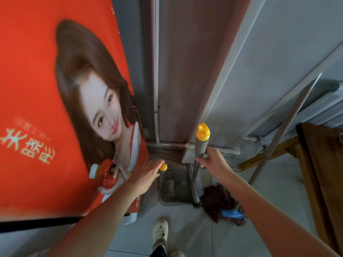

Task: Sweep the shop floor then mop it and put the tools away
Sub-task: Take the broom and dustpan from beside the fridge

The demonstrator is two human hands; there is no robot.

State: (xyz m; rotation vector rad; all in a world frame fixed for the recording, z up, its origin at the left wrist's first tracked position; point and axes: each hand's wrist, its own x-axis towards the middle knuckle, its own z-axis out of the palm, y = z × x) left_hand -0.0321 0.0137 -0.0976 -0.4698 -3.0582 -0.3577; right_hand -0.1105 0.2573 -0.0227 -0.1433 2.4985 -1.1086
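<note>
**Storage corner, late stage.** The maroon string mop with blue clamp (220, 204) is lying on the pale tiled floor (185, 229), and the grey plastic dustpan (174, 186) is standing in the corner. Sweeping and mopping are probably finished, leaving only the stowing of these 3 tools. The right hand (213, 162) is holding the grey broom handle with yellow cap (201, 145) upright just beside the dustpan, fingers curled round it. The left hand (146, 173) is reaching forward, fingers extended and touching the round yellow knob (163, 167).
</note>
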